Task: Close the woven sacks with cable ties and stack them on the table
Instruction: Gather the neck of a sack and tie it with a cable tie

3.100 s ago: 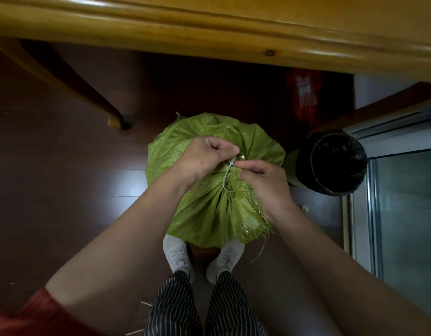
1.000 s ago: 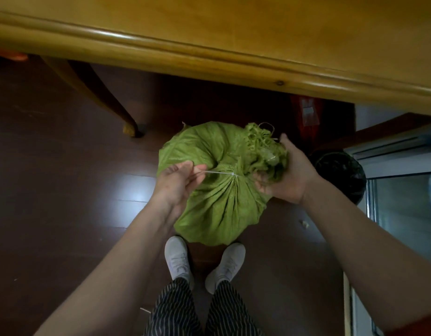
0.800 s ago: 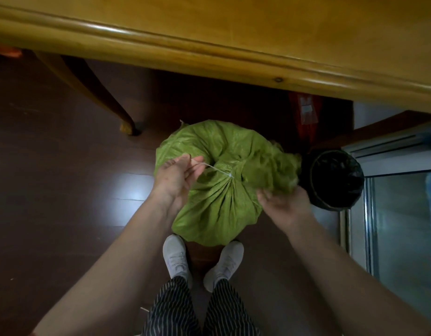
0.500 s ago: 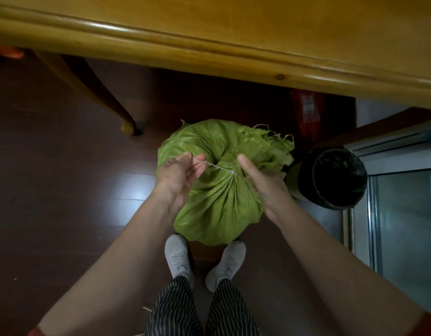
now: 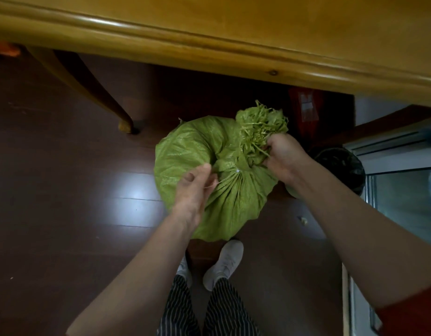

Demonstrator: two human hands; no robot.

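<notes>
1. The green woven sack (image 5: 224, 202) stands on the dark wooden floor (image 5: 64, 214), just in front of the person's white shoes (image 5: 225, 261) and below the table edge. Its neck is gathered into tight pleats.
2. A thin white cable tie (image 5: 227, 176) circles the gathered neck, and its tail runs out to the left.
3. The left hand (image 5: 194, 187) pinches that tail between thumb and curled fingers, lying against the sack's side.
4. The right hand (image 5: 282, 158) is curled round the frayed mouth (image 5: 260, 127) of the sack, bunched above the tie.
5. The yellow wooden table (image 5: 209, 44) spans the top of the view, with one curved leg (image 5: 88, 88) at the left.
6. A black-lined bin (image 5: 340, 170) sits just right of the sack, partly behind the right forearm.
</notes>
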